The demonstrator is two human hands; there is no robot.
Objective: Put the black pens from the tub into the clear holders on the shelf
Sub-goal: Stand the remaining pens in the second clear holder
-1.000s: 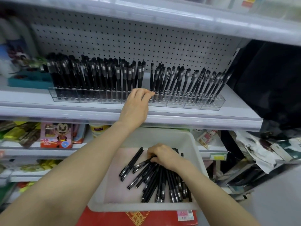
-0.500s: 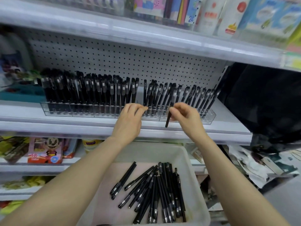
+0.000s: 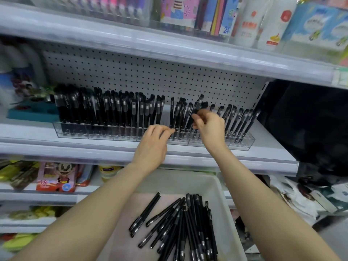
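Several black pens [image 3: 180, 225] lie loose in a white tub [image 3: 224, 202] at the bottom of the head view. On the middle shelf a long row of clear holders [image 3: 105, 132] stands full of upright black pens. My right hand [image 3: 210, 127] pinches one black pen [image 3: 197, 105] by its middle and holds it tilted among the pens right of the row's centre. My left hand [image 3: 154, 142] rests with bent fingers on the front edge of the holders, its fingertips touching the clear wall.
A white pegboard [image 3: 150, 76] backs the shelf. A teal tray [image 3: 32, 113] sits left of the holders. Books and bottles fill the shelf above, boxed toys [image 3: 56, 178] the shelf below. A dark mass [image 3: 308, 125] lies to the right.
My right hand left the tub with one pen, rose to the holders and now has it up among the standing pens. The left hand stayed on the holders.
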